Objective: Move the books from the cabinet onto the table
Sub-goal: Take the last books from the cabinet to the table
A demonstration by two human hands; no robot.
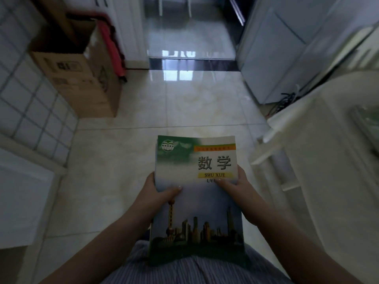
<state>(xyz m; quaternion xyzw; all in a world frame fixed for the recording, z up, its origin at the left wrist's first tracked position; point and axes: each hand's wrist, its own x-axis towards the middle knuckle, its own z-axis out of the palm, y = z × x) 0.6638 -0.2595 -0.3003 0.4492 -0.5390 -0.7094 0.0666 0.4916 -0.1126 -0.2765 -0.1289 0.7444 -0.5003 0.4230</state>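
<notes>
At the bottom centre of the head view, your striped shirt [196, 271] meets the near edge of the books [196, 201], a stack carried flat against your waist with a maths textbook on top, cover up. Your left hand [158, 191] grips the left edge, thumb lying across the cover and fingers hidden beneath. Your right hand [238, 183] clamps the right edge the same way, thumb on the cover near the yellow title strip.

The stack sits over glossy tiled floor [184, 103], clear of any surface. Judging by the layered page edges at the left, it holds several paperbacks: moderately heavy, bendable, with slick covers that could slide on each other. Hold both long edges, fingers underneath, and keep it level.

A cardboard box [82, 78] stands at upper left, and white furniture [320, 152] runs down the right side; whether that is the table you cannot tell.
</notes>
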